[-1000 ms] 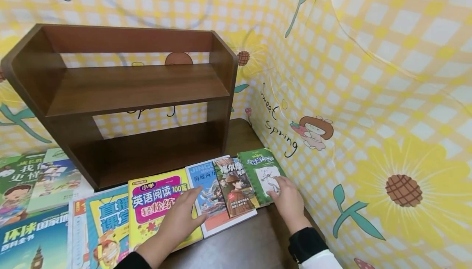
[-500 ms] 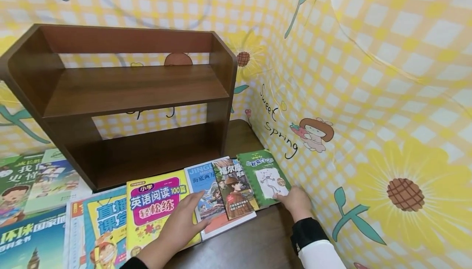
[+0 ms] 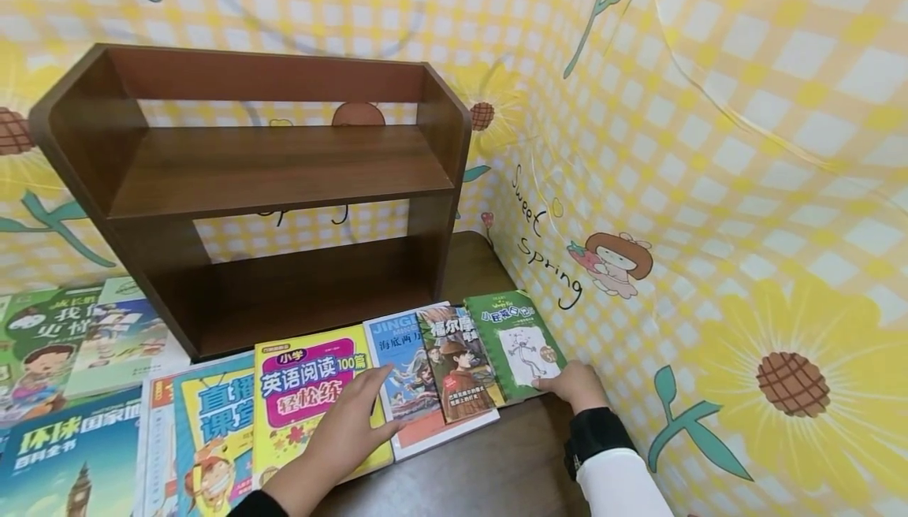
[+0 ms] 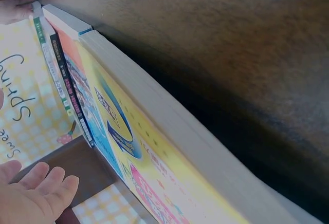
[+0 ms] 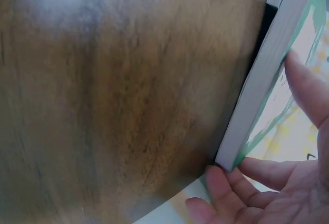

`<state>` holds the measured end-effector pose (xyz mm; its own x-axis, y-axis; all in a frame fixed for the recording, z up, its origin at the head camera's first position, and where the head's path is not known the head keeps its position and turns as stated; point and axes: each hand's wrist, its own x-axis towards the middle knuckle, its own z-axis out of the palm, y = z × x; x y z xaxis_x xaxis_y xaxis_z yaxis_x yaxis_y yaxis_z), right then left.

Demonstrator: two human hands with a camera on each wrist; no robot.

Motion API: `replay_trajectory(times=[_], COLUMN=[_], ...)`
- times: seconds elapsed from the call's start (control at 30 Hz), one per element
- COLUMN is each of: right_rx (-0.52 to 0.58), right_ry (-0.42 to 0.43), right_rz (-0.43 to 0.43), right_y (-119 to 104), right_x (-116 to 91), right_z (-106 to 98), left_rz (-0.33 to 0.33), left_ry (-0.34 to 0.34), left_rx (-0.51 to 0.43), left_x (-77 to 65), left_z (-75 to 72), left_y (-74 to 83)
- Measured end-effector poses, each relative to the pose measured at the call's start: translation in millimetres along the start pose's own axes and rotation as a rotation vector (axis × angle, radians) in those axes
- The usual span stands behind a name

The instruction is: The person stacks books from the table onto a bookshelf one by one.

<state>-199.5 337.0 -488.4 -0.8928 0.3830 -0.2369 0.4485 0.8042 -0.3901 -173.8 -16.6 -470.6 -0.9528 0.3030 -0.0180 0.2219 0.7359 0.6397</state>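
Observation:
At the right end of a row of books lies a green book [image 3: 521,344] with a line-drawn figure on its cover. My right hand [image 3: 578,384] grips its near right corner. In the right wrist view the thumb [image 5: 303,82] presses on the cover while the other fingers [image 5: 267,175] sit at the corner by the table edge. My left hand [image 3: 347,426] hovers with spread fingers over a yellow English reading book [image 3: 312,359], holding nothing. Between the hands lie a blue book [image 3: 393,355] and a smaller brown book [image 3: 461,371] overlapping it.
A dark wooden two-tier bookshelf [image 3: 284,178] stands behind the row. More books, including a blue encyclopedia [image 3: 71,462] and a green book with a cartoon child [image 3: 42,351], lie to the left. A patterned cloth wall [image 3: 709,225] borders the brown table [image 3: 440,477] on the right.
My right hand has slid from the green book's cover to its near right corner. The left hand stays nearly in place. The head view has shifted slightly left.

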Motion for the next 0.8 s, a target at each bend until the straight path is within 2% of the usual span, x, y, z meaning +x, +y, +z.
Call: replay_trajectory(times=[0.3,0.6,0.8], right_rx=[0.012,0.044,0.01], right_ry=[-0.094,-0.04,-0.053], right_rz=[0.039,0.09,0.11], right_y=[-4.9,-7.3,-8.3], right_x=[5.6,3.6,4.2], right_z=[-1.3,2.8,2.4], left_rz=[-0.017,-0.039,-0.061], left_ry=[-0.003,-0.006,-0.011], left_rx=[-0.008,0.01,0.002], left_x=[-3.1,-5.3,-6.0], left_z=[-1.3,-2.6,-2.5], left_y=[-4.9,-10.8,-12.6])
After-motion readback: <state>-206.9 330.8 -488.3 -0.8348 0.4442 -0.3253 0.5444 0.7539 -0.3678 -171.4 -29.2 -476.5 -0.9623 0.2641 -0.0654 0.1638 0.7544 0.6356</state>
